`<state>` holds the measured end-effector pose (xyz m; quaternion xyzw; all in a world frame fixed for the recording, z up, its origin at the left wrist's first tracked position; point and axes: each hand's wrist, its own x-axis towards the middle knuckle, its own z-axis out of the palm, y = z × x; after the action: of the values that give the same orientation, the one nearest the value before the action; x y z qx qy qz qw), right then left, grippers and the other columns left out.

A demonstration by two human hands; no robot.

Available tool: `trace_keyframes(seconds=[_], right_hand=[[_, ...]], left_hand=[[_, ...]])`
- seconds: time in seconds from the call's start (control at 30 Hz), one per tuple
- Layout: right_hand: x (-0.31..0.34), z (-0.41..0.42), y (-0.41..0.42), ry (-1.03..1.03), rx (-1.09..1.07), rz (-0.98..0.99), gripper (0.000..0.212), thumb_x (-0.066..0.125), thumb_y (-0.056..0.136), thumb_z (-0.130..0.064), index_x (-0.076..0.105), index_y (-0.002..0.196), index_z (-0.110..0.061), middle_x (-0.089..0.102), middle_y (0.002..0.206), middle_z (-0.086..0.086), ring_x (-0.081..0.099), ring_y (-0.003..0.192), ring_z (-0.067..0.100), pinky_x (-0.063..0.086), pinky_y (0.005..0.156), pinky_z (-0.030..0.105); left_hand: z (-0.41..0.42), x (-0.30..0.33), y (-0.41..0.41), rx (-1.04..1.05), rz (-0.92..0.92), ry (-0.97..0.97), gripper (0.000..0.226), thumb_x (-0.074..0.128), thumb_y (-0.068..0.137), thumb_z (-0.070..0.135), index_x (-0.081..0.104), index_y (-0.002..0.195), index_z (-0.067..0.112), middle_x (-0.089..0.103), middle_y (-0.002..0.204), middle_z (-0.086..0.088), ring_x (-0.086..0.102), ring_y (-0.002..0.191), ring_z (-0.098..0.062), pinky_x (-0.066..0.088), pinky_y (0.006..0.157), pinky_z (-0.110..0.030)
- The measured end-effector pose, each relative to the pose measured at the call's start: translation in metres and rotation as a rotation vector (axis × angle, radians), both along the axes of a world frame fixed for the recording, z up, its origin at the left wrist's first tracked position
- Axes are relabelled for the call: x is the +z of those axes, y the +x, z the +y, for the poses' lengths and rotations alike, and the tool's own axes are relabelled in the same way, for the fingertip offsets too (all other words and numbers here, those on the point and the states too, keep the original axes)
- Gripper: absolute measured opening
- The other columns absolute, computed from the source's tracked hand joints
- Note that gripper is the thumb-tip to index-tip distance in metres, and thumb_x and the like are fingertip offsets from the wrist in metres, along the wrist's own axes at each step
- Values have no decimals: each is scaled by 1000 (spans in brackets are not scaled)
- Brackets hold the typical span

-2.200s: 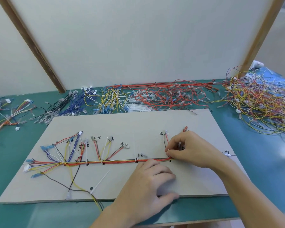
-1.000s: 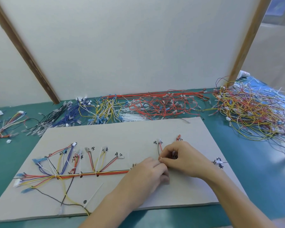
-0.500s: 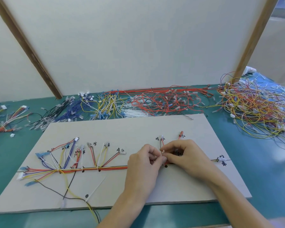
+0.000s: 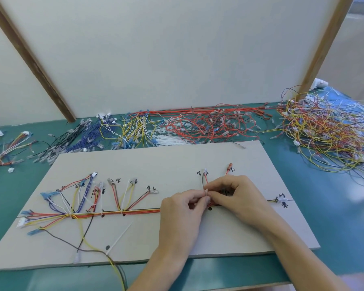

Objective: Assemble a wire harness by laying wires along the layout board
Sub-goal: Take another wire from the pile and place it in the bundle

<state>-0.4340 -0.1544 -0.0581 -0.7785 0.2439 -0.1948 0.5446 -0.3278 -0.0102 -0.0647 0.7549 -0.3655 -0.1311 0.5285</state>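
Observation:
A grey layout board [image 4: 177, 160] lies on the green table, marked with black lines, dots and handwritten labels. A bundle of red, yellow, blue and black wires [image 4: 114, 213] runs along its main line, with branches fanning up at the left. My left hand [image 4: 183, 208] and my right hand [image 4: 233, 196] meet over the bundle near a black dot [image 4: 210, 208]. Together they pinch a small white cable tie [image 4: 206, 192] at the bundle. Two short branches rise just above the hands: a black and red pair [image 4: 204, 177] and a red wire [image 4: 228, 168].
Loose wire piles lie behind the board: black and blue [image 4: 76, 139], yellow [image 4: 135, 131], red [image 4: 208, 124], and a mixed tangle [image 4: 328, 131] at the right. White cable ties [image 4: 168, 140] lie by the board's far edge. One loose tie [image 4: 120, 238] rests on the board.
My left hand lifted off the board's near side and came up to join my right hand at the bundle. Both now pinch the white tie. The view shifted slightly.

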Motion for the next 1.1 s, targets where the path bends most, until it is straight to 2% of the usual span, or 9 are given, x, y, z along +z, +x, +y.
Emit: trace_keyframes(seconds=[0.13,0.23,0.43,0.53,0.7,0.87,0.97,1.1], right_hand=[[-1,0,0,10,-10,-3,12,78,89,-13,81,95,-23,80,84,-2,76,84,21,61,85,45],[-1,0,0,-13,-9,-4,13,77,89,-13,81,94,-25,79,84,-4,75,82,18,61,83,42],[-1,1,0,-14,-13,-20,17,77,88,-8,81,92,-24,79,82,-3,75,82,21,61,82,42],[-2,1,0,-23,-10,-22,17,78,88,-9,81,91,-24,79,81,-4,75,79,17,61,81,43],[-3,1,0,-4,-25,-34,14,78,88,-9,81,92,-22,79,82,-2,76,82,23,61,83,48],[-1,2,0,-24,-21,-32,15,78,88,-9,81,91,-23,79,82,-4,76,81,19,62,81,40],[0,2,0,-38,-14,-39,17,77,88,-6,81,91,-22,79,80,-4,75,78,18,61,77,36],[4,4,0,-75,4,-32,23,76,87,-4,82,89,-26,78,78,-5,69,70,10,56,68,28]], left_hand=[[0,0,-1,29,-123,17,14,79,89,26,83,99,35,76,84,25,71,80,-1,55,76,-23],[1,0,-2,37,-168,-6,17,73,88,34,80,103,39,76,80,21,67,77,-2,52,71,-21],[-1,-2,-1,23,-226,-19,13,67,90,37,75,100,35,71,73,15,62,72,-11,52,67,-33],[0,-3,-1,15,-227,-25,15,65,90,39,71,103,38,71,75,15,62,73,-13,53,67,-34],[0,-3,-2,16,-222,-36,21,64,89,40,65,110,42,73,79,15,65,74,-11,54,68,-33],[0,-2,-3,23,-242,-43,29,63,88,41,60,115,47,73,82,16,65,75,-9,54,70,-32],[-1,-2,-3,24,-252,-38,26,64,88,40,62,114,43,73,79,13,65,74,-10,55,69,-34],[-2,-2,-2,43,-231,-41,23,67,87,35,71,109,40,74,79,15,65,73,-8,55,70,-33]])
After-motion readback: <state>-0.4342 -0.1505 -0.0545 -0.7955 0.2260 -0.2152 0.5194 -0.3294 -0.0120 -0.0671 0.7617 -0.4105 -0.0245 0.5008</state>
